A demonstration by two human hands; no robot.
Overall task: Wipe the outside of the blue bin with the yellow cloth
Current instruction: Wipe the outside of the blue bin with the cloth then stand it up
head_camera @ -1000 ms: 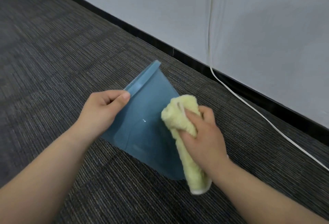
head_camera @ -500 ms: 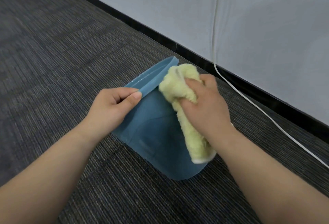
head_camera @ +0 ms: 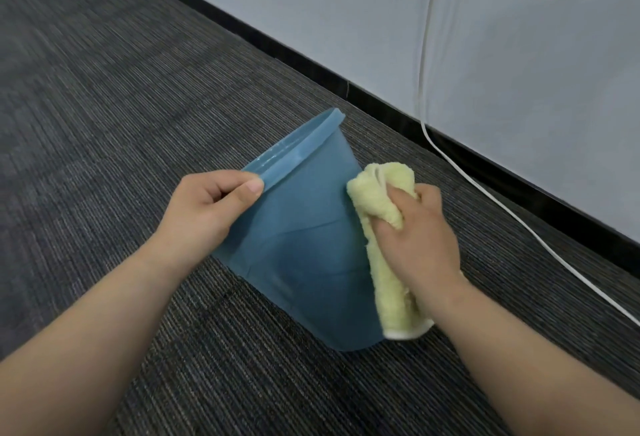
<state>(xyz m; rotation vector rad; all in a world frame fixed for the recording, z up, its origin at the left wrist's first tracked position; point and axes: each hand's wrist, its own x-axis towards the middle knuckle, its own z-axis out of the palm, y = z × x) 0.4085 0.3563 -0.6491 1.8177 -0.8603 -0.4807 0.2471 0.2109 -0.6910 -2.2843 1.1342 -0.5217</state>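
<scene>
Blue bin (head_camera: 304,262) tipped on carpet (head_camera: 104,123), wiped w/ yellow cloth (head_camera: 384,255).
L hand (head_camera: 207,217) fingers pinch bin rim; R hand (head_camera: 419,238) fingers clench cloth against bin's side.

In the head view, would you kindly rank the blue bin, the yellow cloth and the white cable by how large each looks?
1. blue bin
2. yellow cloth, partly hidden under the right hand
3. white cable: long but thin, and farther away, so this rank is unsure
</scene>
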